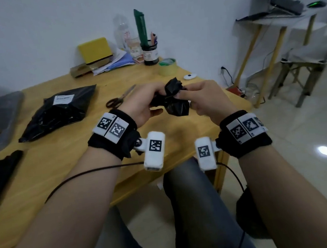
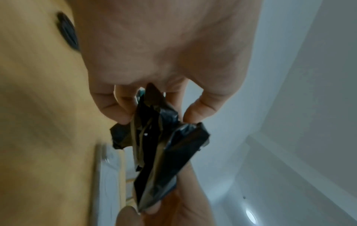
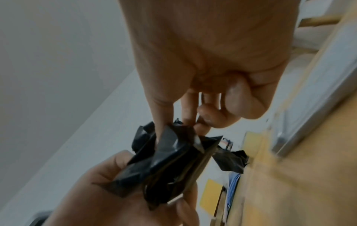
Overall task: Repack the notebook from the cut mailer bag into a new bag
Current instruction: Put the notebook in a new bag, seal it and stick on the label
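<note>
Behind both hands [image 1: 176, 100], scissors [image 1: 120, 98] lie beside a packed mailer [image 1: 59, 112].

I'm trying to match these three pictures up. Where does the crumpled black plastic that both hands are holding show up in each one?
Head: the crumpled black plastic is at centre, above the table's far edge, between both hands.
Left wrist: it hangs at centre, below the left hand.
Right wrist: it sits at lower centre, under the right hand.
Shared landmark: the yellow wooden table.
</note>
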Motion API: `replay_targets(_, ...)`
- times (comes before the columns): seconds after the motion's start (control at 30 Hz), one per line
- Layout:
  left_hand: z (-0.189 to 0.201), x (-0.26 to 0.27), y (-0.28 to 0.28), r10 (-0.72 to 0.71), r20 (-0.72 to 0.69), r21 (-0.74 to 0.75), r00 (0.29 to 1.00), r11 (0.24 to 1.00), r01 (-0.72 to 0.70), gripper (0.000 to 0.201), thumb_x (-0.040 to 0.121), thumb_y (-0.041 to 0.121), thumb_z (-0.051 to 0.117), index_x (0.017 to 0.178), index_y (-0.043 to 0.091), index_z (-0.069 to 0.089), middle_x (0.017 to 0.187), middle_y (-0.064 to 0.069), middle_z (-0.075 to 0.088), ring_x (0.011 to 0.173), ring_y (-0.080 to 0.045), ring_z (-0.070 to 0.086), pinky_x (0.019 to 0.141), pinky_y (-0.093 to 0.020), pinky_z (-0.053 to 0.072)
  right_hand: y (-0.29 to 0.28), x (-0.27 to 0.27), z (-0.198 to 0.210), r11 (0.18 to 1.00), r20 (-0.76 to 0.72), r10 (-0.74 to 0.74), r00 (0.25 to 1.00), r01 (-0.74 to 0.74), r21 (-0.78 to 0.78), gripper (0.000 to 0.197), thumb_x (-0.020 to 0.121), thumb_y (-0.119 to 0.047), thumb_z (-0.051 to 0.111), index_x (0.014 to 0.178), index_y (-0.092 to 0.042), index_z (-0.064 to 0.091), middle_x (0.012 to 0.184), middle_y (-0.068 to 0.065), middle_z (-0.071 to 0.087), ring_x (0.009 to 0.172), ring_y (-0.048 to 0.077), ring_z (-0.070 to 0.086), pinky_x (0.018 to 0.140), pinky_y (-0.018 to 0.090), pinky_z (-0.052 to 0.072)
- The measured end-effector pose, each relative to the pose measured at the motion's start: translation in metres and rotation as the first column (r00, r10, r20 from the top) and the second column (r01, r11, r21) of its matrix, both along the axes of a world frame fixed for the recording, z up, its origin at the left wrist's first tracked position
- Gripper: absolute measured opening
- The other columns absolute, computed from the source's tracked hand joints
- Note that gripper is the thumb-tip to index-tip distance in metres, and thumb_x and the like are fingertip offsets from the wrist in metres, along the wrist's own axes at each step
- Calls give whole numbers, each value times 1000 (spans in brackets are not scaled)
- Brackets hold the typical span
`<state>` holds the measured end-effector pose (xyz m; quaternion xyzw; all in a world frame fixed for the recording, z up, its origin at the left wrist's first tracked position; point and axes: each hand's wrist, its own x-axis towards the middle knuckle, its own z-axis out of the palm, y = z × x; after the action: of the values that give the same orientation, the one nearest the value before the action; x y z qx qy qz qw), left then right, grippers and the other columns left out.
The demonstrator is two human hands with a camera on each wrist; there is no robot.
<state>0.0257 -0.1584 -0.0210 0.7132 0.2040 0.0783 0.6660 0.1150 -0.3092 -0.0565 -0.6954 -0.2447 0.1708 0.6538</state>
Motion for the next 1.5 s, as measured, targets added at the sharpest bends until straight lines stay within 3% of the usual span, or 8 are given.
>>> replay_targets(0.17,-3,34,-73,-184,-24,32,983,982,185,33,71,15,54,102,13,66,91,-6,61,79,-19,55,61,-26,47,-75,15,-27,984,-19,-165,986,166,67,10,82,-29,82,78,-20,79,56,-8,55,53,13,41,51,28,32)
replay_targets(0.3,-13,59,-130,-263,-44,124,964,956,266,49,54,15,53,98,0,67,86,-13,55,76,-24,51,55,-27,41,-123,19,-54,952,-63,-260,964,267,149,15,92,-18,72,98,-5,78,55,-11,54,49,8,38,50,27,25)
replay_targets(0.4,-27,80,-170,-330,-62,103,942,937,335,52,56,16,53,101,3,76,90,-15,66,77,-25,53,59,-29,41,-162,26,-80,903,-171,-356,919,386,191,21,92,-27,73,103,-9,78,57,-8,54,52,10,34,51,28,22)
replay_targets(0.5,-52,97,-201,-345,-76,63,936,935,350,24,73,14,57,78,19,79,96,-7,74,90,-27,64,72,-35,53,-199,33,-109,853,-252,-450,857,496,165,27,92,-28,73,110,-7,77,59,-8,58,52,10,35,49,25,23)
replay_targets(0.83,-193,143,-251,-390,-343,-146,855,921,362,29,93,18,59,120,11,68,121,-8,65,106,-29,64,94,-43,55,-269,48,-252,772,-532,-588,609,619,-146,14,87,-14,75,94,-2,76,73,8,65,47,14,38,44,24,24)
replay_targets(1.13,-301,163,-244,-330,-595,-268,733,941,206,19,95,14,53,108,15,68,104,-2,72,107,-28,67,94,-42,54,-294,48,-386,673,-676,-699,232,532,-514,26,75,-18,87,69,-9,63,54,5,53,33,16,44,38,22,34)
replay_targets(1.3,-338,169,-239,-311,-660,-311,684,942,127,22,97,12,50,113,13,65,101,0,72,100,-26,68,92,-40,54,-296,50,-448,656,-652,-741,161,385,-650,27,74,-27,85,69,-10,65,62,8,60,54,24,52,60,34,44)
replay_targets(1.5,-370,175,-236,-297,-717,-330,630,942,69,25,98,8,43,108,15,64,101,2,71,93,-22,67,97,-39,50,-293,47,-487,695,-699,-706,114,302,-652,19,92,-15,70,75,-8,66,55,3,64,54,17,54,55,27,45)
